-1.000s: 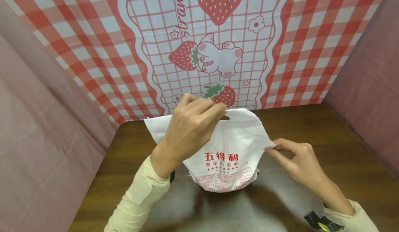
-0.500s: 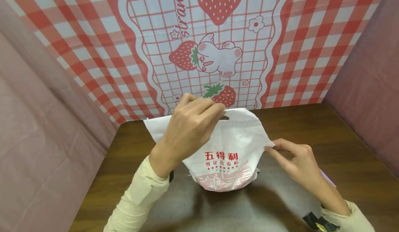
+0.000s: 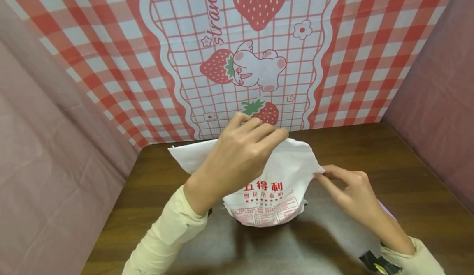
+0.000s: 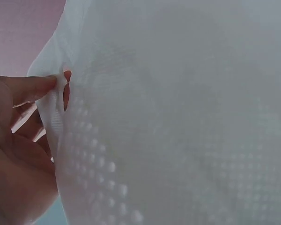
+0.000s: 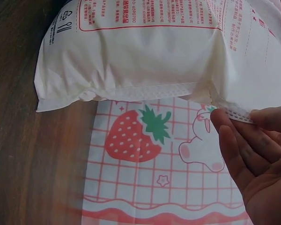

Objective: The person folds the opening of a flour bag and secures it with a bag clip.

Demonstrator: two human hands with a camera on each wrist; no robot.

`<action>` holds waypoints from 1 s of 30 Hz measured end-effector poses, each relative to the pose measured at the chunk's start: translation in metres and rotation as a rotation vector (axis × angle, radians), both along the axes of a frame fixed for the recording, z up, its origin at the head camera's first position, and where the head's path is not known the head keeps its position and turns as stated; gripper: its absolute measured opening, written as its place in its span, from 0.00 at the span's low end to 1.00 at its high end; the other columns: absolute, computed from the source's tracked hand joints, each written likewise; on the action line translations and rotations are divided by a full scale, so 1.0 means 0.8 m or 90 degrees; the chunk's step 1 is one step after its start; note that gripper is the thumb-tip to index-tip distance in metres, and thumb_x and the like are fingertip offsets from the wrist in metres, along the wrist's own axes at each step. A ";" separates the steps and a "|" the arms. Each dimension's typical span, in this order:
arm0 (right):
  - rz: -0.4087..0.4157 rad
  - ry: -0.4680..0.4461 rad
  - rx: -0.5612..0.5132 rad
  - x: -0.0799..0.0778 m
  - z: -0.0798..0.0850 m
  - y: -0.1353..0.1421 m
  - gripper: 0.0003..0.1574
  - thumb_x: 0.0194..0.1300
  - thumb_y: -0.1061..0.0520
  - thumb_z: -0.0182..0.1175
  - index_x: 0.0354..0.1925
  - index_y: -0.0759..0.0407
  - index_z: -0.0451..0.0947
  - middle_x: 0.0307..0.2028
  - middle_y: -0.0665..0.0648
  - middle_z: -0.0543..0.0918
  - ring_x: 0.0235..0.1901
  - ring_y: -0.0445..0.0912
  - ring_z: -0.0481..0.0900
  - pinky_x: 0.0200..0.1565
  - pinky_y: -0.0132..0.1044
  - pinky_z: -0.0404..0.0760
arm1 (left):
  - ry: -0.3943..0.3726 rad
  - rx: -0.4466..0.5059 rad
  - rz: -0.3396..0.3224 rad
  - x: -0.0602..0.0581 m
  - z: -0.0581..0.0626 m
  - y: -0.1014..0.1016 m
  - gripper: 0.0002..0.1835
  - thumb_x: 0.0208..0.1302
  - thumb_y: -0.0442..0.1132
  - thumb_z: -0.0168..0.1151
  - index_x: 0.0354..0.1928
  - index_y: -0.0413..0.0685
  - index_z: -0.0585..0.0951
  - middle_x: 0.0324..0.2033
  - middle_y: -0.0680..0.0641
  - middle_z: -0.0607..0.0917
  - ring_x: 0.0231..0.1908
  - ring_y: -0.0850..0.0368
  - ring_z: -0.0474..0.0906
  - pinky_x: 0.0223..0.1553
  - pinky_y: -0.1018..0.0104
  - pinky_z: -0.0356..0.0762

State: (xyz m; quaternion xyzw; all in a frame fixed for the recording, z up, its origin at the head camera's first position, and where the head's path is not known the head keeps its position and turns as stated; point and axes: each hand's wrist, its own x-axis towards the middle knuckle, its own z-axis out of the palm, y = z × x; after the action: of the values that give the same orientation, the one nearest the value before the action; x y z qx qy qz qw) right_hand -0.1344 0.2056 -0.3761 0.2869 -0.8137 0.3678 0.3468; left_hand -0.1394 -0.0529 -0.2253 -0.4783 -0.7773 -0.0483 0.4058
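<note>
A white flour bag (image 3: 264, 207) with red print stands upright on the table in the head view. My left hand (image 3: 238, 158) reaches across its front and grips the top edge. In the left wrist view, thumb and fingers of the left hand (image 4: 21, 136) pinch the white fabric (image 4: 173, 103) right beside the handle slot. My right hand (image 3: 352, 190) pinches the bag's upper right corner between thumb and index finger. The right wrist view shows the bag's side (image 5: 145, 65), with the right hand (image 5: 264, 154) on its dotted seam.
The brown wooden table (image 3: 392, 155) has a greyish glare in front of the bag. A checked strawberry cloth (image 3: 370, 61) hangs behind it, with pink curtains (image 3: 48, 164) at the sides. A thin purple object (image 3: 387, 210) shows beside my right forearm.
My left hand has moved to the right, tipping the bag's top edge so that the handle slot is hidden in the head view. The right hand keeps its pinch almost unmoved.
</note>
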 end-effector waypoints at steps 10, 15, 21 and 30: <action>0.013 0.003 -0.012 -0.001 -0.005 0.002 0.21 0.39 0.72 0.68 0.34 0.55 0.82 0.28 0.48 0.84 0.28 0.32 0.78 0.33 0.18 0.71 | -0.021 0.011 -0.025 -0.003 0.000 -0.007 0.13 0.60 0.29 0.45 0.38 0.49 0.79 0.34 0.54 0.81 0.36 0.61 0.75 0.42 0.66 0.64; 0.015 0.012 -0.022 -0.001 -0.006 0.002 0.21 0.38 0.73 0.67 0.33 0.56 0.82 0.27 0.50 0.84 0.28 0.32 0.78 0.32 0.18 0.72 | -0.027 0.010 -0.036 0.000 0.002 -0.009 0.11 0.61 0.30 0.49 0.36 0.49 0.80 0.33 0.56 0.82 0.34 0.63 0.74 0.43 0.66 0.64; 0.013 0.050 -0.001 0.000 -0.006 0.002 0.20 0.39 0.72 0.67 0.33 0.56 0.82 0.28 0.50 0.84 0.29 0.33 0.80 0.33 0.20 0.73 | -0.029 0.008 -0.065 0.011 0.005 -0.014 0.10 0.61 0.31 0.49 0.33 0.50 0.81 0.32 0.57 0.83 0.34 0.62 0.75 0.43 0.65 0.64; 0.050 0.101 0.012 0.001 -0.002 -0.001 0.10 0.57 0.55 0.60 0.34 0.60 0.82 0.30 0.53 0.84 0.31 0.38 0.80 0.39 0.20 0.73 | -0.053 0.007 -0.061 0.012 0.004 -0.019 0.12 0.62 0.31 0.47 0.33 0.49 0.81 0.35 0.55 0.81 0.35 0.61 0.74 0.44 0.65 0.64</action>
State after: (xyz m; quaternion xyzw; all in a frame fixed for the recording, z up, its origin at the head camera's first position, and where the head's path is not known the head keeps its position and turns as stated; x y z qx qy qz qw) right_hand -0.1334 0.2050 -0.3774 0.3500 -0.7750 0.3497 0.3931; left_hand -0.1295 -0.0681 -0.2217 -0.5102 -0.7697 -0.0919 0.3726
